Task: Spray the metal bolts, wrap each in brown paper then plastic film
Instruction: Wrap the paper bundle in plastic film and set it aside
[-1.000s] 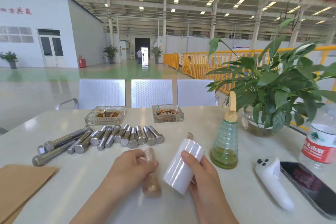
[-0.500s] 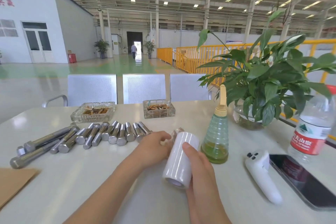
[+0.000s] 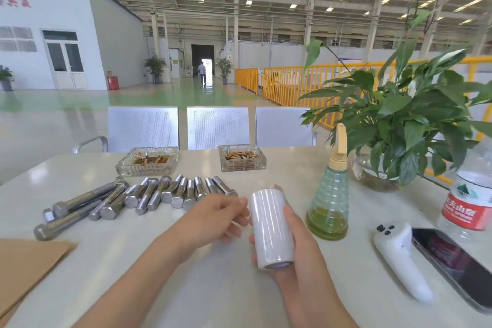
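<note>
I read film roll (image 3: 271, 229) upright in right hand (image 3: 300, 245), fingers curled round it; left hand (image 3: 215, 214) at its 9 o'clock, fingers loosely spread, bolts (image 3: 159, 193) at 11, nearer left.

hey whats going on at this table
A person is wrapping metal bolts. Their right hand has a grip on a roll of plastic film, while the left hand hovers open beside it. A row of bare bolts lies behind, with brown paper and a spray bottle nearby.
</note>
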`<act>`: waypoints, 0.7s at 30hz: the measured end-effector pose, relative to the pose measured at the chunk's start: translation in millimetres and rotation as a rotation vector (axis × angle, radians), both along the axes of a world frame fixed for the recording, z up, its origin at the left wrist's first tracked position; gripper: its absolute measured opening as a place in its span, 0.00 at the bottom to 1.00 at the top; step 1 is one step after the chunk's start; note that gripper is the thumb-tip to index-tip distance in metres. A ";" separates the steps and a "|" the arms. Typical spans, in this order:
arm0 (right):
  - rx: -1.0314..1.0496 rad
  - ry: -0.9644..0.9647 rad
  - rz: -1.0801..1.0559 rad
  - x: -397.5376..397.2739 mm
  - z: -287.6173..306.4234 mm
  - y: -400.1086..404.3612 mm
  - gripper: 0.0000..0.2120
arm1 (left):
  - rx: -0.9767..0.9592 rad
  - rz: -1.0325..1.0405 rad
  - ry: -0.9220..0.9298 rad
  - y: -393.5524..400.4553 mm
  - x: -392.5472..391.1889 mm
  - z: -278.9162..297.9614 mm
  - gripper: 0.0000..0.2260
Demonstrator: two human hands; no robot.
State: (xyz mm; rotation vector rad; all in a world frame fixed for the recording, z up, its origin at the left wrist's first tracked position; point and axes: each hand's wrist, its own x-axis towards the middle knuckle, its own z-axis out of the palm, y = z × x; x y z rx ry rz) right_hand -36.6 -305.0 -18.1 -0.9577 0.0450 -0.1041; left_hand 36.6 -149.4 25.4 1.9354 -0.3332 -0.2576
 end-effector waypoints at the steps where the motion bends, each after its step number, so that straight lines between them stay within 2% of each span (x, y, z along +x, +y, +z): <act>1: -0.034 -0.023 0.033 0.6 1.4 4.5 0.15 | -0.035 -0.017 0.022 9.0 -3.7 1.7 0.20; 4: -0.141 -0.043 0.070 4.0 8.7 22.1 0.18 | -0.077 -0.037 0.007 31.2 -16.0 4.5 0.30; 7: -0.282 -0.088 0.098 15.2 15.2 34.1 0.14 | -0.170 0.047 -0.057 49.5 -15.1 2.6 0.36; 8: -0.317 -0.088 0.106 19.0 17.3 36.8 0.13 | -0.208 0.046 -0.063 54.1 -13.4 1.8 0.34; 12: -0.361 -0.096 0.182 36.3 23.7 45.5 0.16 | -0.345 0.007 -0.077 71.8 -9.6 -3.3 0.19; 15: -0.338 -0.110 0.254 43.2 24.1 46.7 0.20 | -0.375 -0.026 -0.052 84.6 -4.0 -5.4 0.17; 21: -0.257 -0.124 0.245 46.2 12.0 40.6 0.27 | -0.367 -0.071 -0.033 87.1 -0.3 -8.6 0.11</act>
